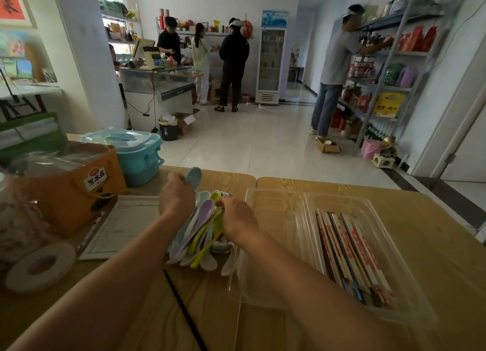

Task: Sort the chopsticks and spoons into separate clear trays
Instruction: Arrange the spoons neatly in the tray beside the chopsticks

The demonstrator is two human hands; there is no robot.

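A heap of pastel plastic spoons (pixel 202 227) lies on the wooden table (pixel 434 232), left of two clear trays. My left hand (pixel 177 196) grips a pale blue spoon (pixel 193 177), lifted above the far end of the heap. My right hand (pixel 236 219) pinches spoons at the heap's right side. The right clear tray (pixel 373 203) holds several wrapped chopsticks (pixel 349 256). The left clear tray (pixel 276 206), partly under it, shows nothing inside. One dark chopstick (pixel 184 308) lies loose on the table near me.
An orange bag (pixel 68 190), a teal lidded box (pixel 136 156), a paper form (pixel 123 227) and a tape roll (pixel 39 266) crowd the table's left side. Beyond the table lies a tiled shop floor with shelves (pixel 394 69), a counter (pixel 157 87) and several people.
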